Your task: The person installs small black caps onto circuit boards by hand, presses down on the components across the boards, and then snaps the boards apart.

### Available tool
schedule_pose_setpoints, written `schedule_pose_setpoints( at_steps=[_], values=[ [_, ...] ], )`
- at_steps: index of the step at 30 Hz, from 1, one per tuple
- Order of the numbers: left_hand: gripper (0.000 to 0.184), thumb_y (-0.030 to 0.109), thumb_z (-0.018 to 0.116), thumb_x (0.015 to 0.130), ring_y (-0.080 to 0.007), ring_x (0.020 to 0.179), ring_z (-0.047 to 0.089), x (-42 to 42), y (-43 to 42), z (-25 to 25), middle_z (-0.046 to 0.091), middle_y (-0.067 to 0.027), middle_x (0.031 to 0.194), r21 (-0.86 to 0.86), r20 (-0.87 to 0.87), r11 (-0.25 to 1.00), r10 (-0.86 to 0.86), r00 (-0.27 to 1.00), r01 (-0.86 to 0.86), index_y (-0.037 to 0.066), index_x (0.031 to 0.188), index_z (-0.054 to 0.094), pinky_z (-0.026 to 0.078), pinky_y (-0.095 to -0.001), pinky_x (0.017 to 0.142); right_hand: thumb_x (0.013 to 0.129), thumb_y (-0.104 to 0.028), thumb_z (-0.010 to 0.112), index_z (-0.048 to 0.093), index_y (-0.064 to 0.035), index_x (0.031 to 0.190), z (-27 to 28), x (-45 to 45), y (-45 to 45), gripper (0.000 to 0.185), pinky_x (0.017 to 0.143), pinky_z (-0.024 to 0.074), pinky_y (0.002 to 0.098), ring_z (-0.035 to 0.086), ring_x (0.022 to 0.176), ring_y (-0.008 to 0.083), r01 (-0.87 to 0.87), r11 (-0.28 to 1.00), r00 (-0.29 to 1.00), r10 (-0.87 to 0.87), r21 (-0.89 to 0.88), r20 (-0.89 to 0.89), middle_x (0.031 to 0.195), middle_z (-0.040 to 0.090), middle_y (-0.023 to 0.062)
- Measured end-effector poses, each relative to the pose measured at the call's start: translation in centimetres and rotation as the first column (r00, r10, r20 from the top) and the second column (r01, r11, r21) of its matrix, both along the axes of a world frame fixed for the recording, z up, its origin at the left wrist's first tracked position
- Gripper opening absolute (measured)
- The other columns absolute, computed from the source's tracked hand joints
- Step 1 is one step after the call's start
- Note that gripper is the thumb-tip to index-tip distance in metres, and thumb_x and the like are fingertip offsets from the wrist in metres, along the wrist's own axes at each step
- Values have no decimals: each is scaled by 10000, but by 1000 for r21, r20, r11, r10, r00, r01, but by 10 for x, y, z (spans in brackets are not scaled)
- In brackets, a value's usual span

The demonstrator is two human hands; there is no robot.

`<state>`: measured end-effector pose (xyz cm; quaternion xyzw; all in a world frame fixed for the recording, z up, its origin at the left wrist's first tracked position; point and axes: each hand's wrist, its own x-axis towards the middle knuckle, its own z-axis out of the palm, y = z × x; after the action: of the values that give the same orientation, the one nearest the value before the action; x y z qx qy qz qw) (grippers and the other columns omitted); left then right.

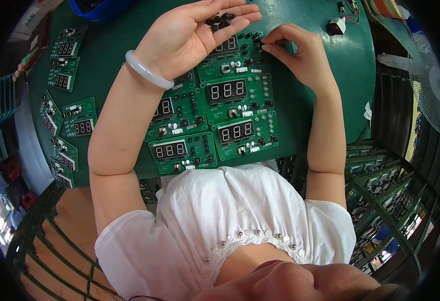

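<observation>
Green surface [348, 75] took up a big chunk of the view. The left hand [197, 40] was palm up, grip spread like a little dish, and the right hand [304, 54] was over the right edge of the top right board [232, 56], thumb and forefinger pinched in. I'd call it partway through: the middle left board [179, 114] and bottom left board [172, 150] looked pretty much kitted out in black, while the middle right board [230, 90] and bottom right board [237, 133] had mostly bare pale studs [265, 89], so I'd count those as left to do. No clue about the loose boards [79, 118] off to the left, too small to tell. Smallest stuff: several black caps [220, 22] sat in that open palm, and the pinch seemed to be on one more.
</observation>
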<state>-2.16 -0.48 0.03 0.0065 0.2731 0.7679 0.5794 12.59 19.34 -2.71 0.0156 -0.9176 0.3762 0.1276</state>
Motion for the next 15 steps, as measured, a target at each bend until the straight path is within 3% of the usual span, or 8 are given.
schedule_pose_setpoints(
  at_steps=[2, 5, 11, 15],
  values=[
    [349, 108, 361, 1066, -342, 1244, 536, -1, 0, -1, 512, -261, 1305, 20, 2, 1000, -9, 1000, 9, -162, 1281, 413, 527, -349, 1035, 795, 17, 743, 681, 11, 921, 2, 0, -1, 140, 726, 511, 294, 658, 793, 185, 17, 1000, 998, -17, -15, 53, 877, 682, 67],
    [349, 112, 361, 1067, -340, 1240, 540, 0, -1, -1, 514, -260, 1303, 35, 8, 999, -19, 1000, 18, -161, 1277, 416, 530, -348, 1030, 801, -51, 746, 684, -45, 888, 0, -3, -2, 107, 619, 520, 298, 669, 719, 212, 19, 999, 1000, -18, 48, -15, 822, 678, 82],
    [342, 111, 361, 1066, -336, 1234, 547, -1, 0, -3, 518, -257, 1301, 19, 7, 1000, -17, 1000, 17, -153, 1277, 417, 534, -346, 1022, 798, -51, 755, 693, -36, 870, -1, -5, -5, 96, 644, 525, 293, 655, 707, 198, 25, 998, 999, -24, 59, -24, 814, 680, 73],
    [341, 105, 355, 1066, -333, 1231, 550, 0, 0, -1, 520, -255, 1300, 10, -4, 1000, -27, 1000, 27, -150, 1285, 411, 540, -342, 1011, 789, -34, 760, 712, -27, 878, 2, -1, 3, 101, 670, 531, 287, 663, 726, 176, -4, 998, 1000, 3, -57, -10, 827, 694, 64]
  ],
)
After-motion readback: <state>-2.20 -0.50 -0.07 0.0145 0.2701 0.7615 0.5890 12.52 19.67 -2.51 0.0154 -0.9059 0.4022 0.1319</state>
